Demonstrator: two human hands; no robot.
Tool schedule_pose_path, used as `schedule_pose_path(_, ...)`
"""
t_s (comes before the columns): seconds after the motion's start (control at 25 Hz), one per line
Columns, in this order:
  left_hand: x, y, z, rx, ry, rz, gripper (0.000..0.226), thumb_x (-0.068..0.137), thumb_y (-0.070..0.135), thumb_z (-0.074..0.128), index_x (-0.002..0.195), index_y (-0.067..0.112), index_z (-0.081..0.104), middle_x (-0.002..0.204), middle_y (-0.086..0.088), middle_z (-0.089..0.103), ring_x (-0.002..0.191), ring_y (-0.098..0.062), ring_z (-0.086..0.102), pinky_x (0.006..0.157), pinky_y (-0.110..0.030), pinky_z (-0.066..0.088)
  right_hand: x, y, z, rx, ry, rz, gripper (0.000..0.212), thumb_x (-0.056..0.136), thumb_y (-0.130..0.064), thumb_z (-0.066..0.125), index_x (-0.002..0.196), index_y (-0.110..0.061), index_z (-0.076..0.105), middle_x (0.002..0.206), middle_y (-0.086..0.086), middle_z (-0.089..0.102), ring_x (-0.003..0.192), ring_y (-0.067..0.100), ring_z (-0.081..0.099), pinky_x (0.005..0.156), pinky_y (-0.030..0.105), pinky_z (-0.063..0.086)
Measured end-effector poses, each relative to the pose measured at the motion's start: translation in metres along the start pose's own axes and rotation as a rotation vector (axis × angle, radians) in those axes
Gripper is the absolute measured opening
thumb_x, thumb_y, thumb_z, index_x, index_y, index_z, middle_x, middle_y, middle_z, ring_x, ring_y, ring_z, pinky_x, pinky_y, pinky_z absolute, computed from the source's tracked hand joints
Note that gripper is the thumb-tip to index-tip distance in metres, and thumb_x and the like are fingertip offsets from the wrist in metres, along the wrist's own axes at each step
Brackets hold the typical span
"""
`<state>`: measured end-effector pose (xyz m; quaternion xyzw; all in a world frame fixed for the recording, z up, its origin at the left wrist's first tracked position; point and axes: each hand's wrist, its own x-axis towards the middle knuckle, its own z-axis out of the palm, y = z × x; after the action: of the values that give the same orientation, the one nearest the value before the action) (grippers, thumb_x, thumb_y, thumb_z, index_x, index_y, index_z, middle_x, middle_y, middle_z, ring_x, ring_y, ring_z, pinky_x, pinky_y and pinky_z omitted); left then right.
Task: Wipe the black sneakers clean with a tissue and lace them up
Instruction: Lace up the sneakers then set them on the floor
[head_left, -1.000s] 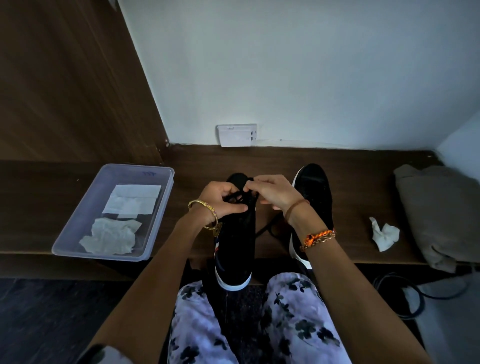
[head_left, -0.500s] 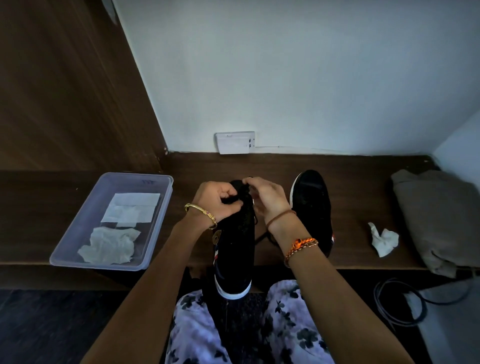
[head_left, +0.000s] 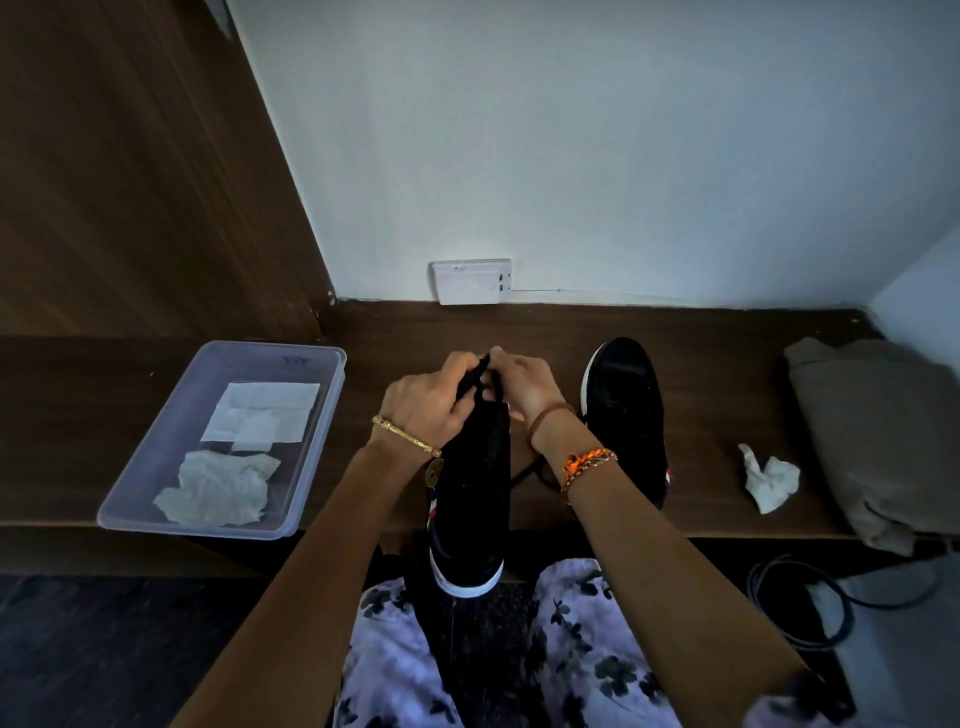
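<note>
A black sneaker of matte knit fabric is held over the front edge of the dark wood-grain surface, its white rubber sole rim turned toward the lap. Its top end is gripped by both hands. The left hand is curled around the fabric and a black lace; a gold bangle is worn at that wrist. The right hand is pinched on the same lace end, fingertips touching those of the left; braided orange and brown bands are worn at that wrist. Both grips are closed on the lace.

The second black sneaker lies flat on the surface just right of the hands, its toe rounded and white-edged. A crumpled white tissue lies further right, near a folded khaki cloth. At left, a translucent rectangular plastic tray holds one flat folded tissue and one crumpled tissue.
</note>
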<state>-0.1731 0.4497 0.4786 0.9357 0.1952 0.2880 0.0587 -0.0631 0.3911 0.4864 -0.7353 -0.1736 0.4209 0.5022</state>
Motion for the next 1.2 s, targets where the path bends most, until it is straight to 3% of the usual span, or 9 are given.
schedule_pose_path(0.16,0.0,-0.003,-0.008,0.059,-0.064,-0.023,0.034,0.078,0.023,0.046,0.11,0.023,0.035,0.054,-0.006,0.067,0.045,-0.025,0.066,0.039,-0.026,0.048,-0.009,-0.001,-0.006,-0.369,-0.22,-0.026,0.069,0.097,-0.05,0.013,0.053,-0.015,0.052,0.047,-0.003,0.053,0.049,0.008,0.045,0.043,0.014,0.035)
schedule_pose_path(0.28,0.006,0.002,-0.022,0.1,-0.395,-0.158,0.06,0.094,0.024,0.045,0.141,0.039,0.011,0.097,-0.013,0.07,0.092,-0.033,0.067,0.077,-0.038,0.051,-0.01,0.007,-0.009,-0.403,-0.316,-0.041,0.078,0.091,-0.06,0.0,0.055,-0.017,0.055,0.052,-0.009,0.056,0.075,0.012,0.051,0.075,0.026,0.038)
schedule_pose_path(0.4,0.014,0.004,-0.032,0.203,-0.443,-0.067,0.056,0.097,0.03,0.04,0.146,0.039,0.016,0.107,-0.009,0.067,0.101,-0.03,0.063,0.082,-0.037,0.049,-0.009,0.012,-0.012,-0.279,-0.319,0.024,0.077,0.09,-0.062,0.001,0.059,-0.02,0.058,0.033,-0.01,0.045,0.077,0.011,0.05,0.094,0.04,0.036)
schedule_pose_path(0.6,0.015,0.008,-0.026,0.15,-0.37,-0.116,0.049,0.091,0.018,0.048,0.138,0.027,0.042,0.129,-0.003,0.054,0.108,-0.03,0.06,0.085,-0.038,0.049,-0.022,0.005,-0.023,-0.075,-0.343,0.022,0.071,0.091,-0.061,0.002,0.051,-0.014,0.037,0.034,-0.009,0.055,0.073,0.008,0.052,0.085,0.036,0.033)
schedule_pose_path(0.72,0.013,0.007,-0.023,-0.191,-0.342,-0.121,0.042,0.085,0.014,0.056,0.126,0.023,0.057,0.115,-0.008,0.067,0.104,-0.029,0.065,0.087,-0.04,0.052,-0.026,-0.001,-0.031,-0.007,-0.377,-0.011,0.072,0.088,-0.065,0.001,0.045,-0.017,0.033,0.043,-0.004,0.061,0.076,0.014,0.058,0.092,0.042,0.034)
schedule_pose_path(0.88,0.011,0.01,-0.028,-0.244,-0.401,-0.037,0.037,0.082,0.032,0.043,0.116,0.032,0.056,0.108,-0.011,0.072,0.096,-0.029,0.068,0.081,-0.043,0.054,-0.028,-0.001,-0.033,-0.049,-0.4,-0.01,0.071,0.087,-0.066,0.0,0.049,-0.018,0.034,0.033,-0.005,0.047,0.063,0.009,0.065,0.092,0.042,0.033)
schedule_pose_path(0.96,0.01,0.01,-0.029,-0.246,-0.399,-0.07,0.035,0.085,0.032,0.042,0.112,0.021,0.063,0.093,-0.014,0.073,0.081,-0.026,0.068,0.077,-0.039,0.054,-0.027,0.004,-0.031,-0.045,-0.396,-0.013,0.07,0.088,-0.066,0.003,0.051,-0.018,0.038,0.029,-0.006,0.039,0.054,0.007,0.065,0.091,0.042,0.034)
schedule_pose_path(1.04,0.011,0.013,-0.029,-0.366,-0.381,-0.231,0.026,0.092,0.02,0.049,0.096,0.005,0.07,0.065,-0.004,0.069,0.06,-0.014,0.061,0.066,-0.028,0.051,-0.026,0.008,-0.03,-0.013,-0.375,-0.014,0.063,0.09,-0.063,0.009,0.065,-0.021,0.048,0.029,-0.007,0.038,0.054,0.007,0.064,0.088,0.04,0.036)
schedule_pose_path(1.2,0.021,0.022,-0.028,-0.97,-0.373,-0.87,0.036,0.095,0.017,0.048,0.059,0.013,0.049,0.029,0.008,0.043,0.023,0.002,0.026,0.031,-0.011,0.016,-0.026,0.011,-0.033,0.007,-0.289,-0.141,0.031,0.093,-0.043,0.041,0.108,-0.019,0.054,0.057,-0.012,0.062,0.072,0.004,0.06,0.083,0.034,0.041)
